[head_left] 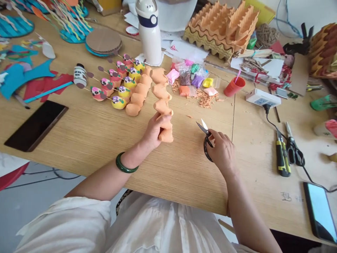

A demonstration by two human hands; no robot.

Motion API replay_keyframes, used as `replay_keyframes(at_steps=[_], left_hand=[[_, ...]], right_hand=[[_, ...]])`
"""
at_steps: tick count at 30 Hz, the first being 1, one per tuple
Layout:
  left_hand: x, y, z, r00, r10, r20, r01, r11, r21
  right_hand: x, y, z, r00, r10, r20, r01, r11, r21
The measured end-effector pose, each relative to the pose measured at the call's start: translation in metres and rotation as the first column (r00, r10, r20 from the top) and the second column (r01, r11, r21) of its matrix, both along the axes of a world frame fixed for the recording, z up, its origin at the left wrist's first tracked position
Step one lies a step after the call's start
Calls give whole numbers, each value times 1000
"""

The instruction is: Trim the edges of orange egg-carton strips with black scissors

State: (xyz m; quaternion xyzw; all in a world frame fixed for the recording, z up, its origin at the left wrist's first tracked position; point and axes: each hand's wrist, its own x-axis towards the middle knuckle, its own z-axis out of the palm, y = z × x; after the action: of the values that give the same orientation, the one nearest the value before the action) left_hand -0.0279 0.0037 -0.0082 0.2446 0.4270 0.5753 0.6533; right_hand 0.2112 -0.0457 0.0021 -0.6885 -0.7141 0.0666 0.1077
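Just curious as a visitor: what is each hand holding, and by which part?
The left hand grips the orange carton strip at its near end; the right hand holds the black scissors by the handle, blades free.

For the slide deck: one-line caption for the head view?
Left hand grips an orange egg-carton strip over the wooden table; right hand holds small black scissors.

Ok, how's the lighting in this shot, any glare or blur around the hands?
Head view: soft, even light, with only faint shadows under the left hand gripping the orange carton strip and the right hand holding the scissors; both look sharp; the blade tip glints white; the phone screen at lower right is washed pale, whether by glare or its own light.
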Motion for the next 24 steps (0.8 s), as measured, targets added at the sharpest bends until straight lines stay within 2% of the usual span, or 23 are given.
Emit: replay_keyframes(at_steps=[5,9,14,21,24], left_hand=[[1,3,2,990,-38,136,48,996,-72],[2,2,2,982,-68,174,87,991,-103],[1,-4,9,949,-207,237,215,977,-7],[6,-12,7,896,-424,130,420,906,61],[7,-12,3,904,-416,94,417,909,11]], right_hand=[[3,6,-9,998,48,47,-54,991,126],[-1,11,-8,990,93,105,-109,981,160],[-13,14,2,975,102,196,-142,969,201],[-28,5,-4,967,127,222,-168,969,180],[-30,3,-8,971,133,200,-171,969,181]])
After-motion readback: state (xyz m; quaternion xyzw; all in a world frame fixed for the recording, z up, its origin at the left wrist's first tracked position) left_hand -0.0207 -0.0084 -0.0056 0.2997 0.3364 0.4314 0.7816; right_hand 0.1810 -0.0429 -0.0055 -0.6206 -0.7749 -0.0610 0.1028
